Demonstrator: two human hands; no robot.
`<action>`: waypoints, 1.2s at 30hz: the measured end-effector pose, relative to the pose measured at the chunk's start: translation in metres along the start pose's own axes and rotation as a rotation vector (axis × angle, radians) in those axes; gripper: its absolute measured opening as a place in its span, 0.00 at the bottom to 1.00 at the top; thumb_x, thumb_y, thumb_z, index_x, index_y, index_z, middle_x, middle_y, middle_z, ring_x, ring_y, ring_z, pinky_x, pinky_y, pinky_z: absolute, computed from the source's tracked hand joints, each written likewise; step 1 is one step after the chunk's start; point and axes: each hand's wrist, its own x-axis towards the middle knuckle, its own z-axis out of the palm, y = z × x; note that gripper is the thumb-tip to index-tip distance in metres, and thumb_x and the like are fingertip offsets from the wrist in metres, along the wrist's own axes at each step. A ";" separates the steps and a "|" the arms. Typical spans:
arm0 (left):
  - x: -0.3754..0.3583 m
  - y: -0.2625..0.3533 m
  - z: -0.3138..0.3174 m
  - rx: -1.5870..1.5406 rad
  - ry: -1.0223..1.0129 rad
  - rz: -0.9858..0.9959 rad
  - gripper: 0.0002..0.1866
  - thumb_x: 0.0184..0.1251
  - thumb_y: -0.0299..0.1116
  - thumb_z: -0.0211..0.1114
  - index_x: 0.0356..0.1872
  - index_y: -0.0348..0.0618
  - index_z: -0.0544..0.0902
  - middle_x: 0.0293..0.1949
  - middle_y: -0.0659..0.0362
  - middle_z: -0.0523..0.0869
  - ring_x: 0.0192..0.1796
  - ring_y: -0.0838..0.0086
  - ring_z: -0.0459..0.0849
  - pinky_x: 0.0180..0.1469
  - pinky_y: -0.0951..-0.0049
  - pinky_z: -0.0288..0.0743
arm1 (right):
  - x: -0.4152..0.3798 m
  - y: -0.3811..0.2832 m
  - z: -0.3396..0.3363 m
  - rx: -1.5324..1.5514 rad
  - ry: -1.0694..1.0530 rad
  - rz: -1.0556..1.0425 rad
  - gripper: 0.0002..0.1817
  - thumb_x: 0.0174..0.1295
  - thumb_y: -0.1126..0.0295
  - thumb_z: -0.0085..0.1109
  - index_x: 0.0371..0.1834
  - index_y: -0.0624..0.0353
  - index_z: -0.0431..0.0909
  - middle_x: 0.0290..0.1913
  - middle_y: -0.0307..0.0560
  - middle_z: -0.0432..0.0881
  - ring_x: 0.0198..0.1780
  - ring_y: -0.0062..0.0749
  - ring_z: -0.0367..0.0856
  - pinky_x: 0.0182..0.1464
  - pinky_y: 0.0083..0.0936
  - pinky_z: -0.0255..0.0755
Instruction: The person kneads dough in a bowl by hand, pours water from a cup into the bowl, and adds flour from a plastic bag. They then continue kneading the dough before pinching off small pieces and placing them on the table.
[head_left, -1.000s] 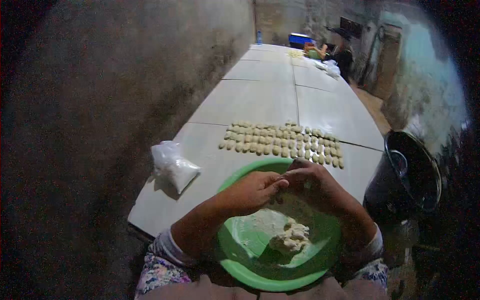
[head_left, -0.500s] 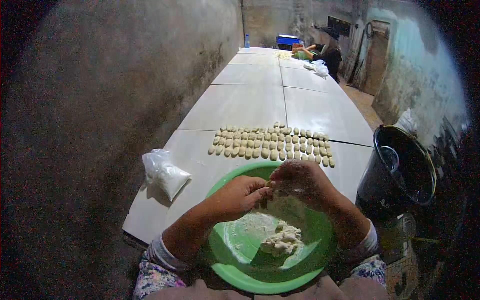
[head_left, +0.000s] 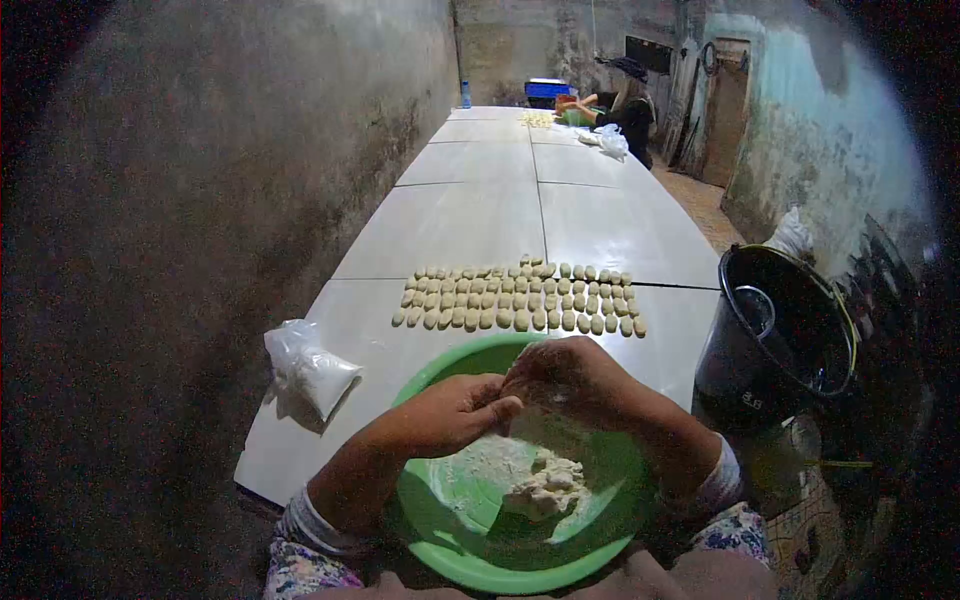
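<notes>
Above the green basin point(head_left: 460, 565), my left hand point(head_left: 465, 405) and my right hand point(head_left: 570, 370) meet, fingertips together. A small piece of dough is closed between them; my fingers mostly hide it. Both hands are dusted with flour. Below them in the basin lies a lump of soft dough point(head_left: 550, 488), with loose flour point(head_left: 480, 465) spread beside it. Just past the far rim, several rows of small oval dough pieces point(head_left: 520, 300) rest on the white table point(head_left: 440, 220).
A plastic bag of white powder point(head_left: 318, 375) sits on the table at left, near the wall. A black bucket point(head_left: 740, 350) stands beyond the right edge. At the far end are another person point(head_left: 628, 115), a blue crate point(head_left: 547, 90), a bottle point(head_left: 466, 95) and white bags point(head_left: 605, 142).
My view has shifted slightly, so the table and dough rows sit lower and further left. My hands have drawn closer together, covering the bit of dough that showed between them.
</notes>
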 end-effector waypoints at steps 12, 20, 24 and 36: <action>-0.001 0.003 -0.004 -0.030 0.031 -0.002 0.21 0.75 0.45 0.50 0.35 0.35 0.78 0.28 0.61 0.79 0.32 0.78 0.74 0.38 0.75 0.70 | 0.001 -0.005 -0.003 0.372 -0.004 -0.002 0.10 0.62 0.72 0.61 0.43 0.66 0.79 0.39 0.45 0.84 0.43 0.27 0.81 0.51 0.26 0.73; -0.001 0.002 -0.003 0.009 0.063 0.076 0.20 0.76 0.44 0.49 0.34 0.35 0.77 0.26 0.62 0.77 0.31 0.78 0.73 0.37 0.75 0.70 | 0.003 -0.004 -0.013 0.363 0.075 0.146 0.12 0.64 0.68 0.60 0.44 0.67 0.79 0.34 0.45 0.84 0.36 0.24 0.82 0.43 0.23 0.76; -0.005 0.016 -0.004 0.022 0.102 0.047 0.18 0.75 0.43 0.50 0.36 0.37 0.78 0.28 0.62 0.78 0.32 0.79 0.74 0.39 0.74 0.71 | 0.003 -0.005 -0.004 0.368 0.087 0.075 0.13 0.65 0.68 0.59 0.45 0.68 0.79 0.35 0.44 0.84 0.37 0.24 0.81 0.42 0.22 0.75; -0.003 0.004 -0.001 -0.137 0.065 0.080 0.14 0.75 0.36 0.50 0.41 0.35 0.78 0.31 0.60 0.80 0.36 0.78 0.76 0.43 0.75 0.71 | 0.002 -0.006 -0.005 0.384 0.034 0.127 0.15 0.63 0.64 0.62 0.43 0.66 0.82 0.35 0.43 0.85 0.34 0.22 0.81 0.39 0.22 0.74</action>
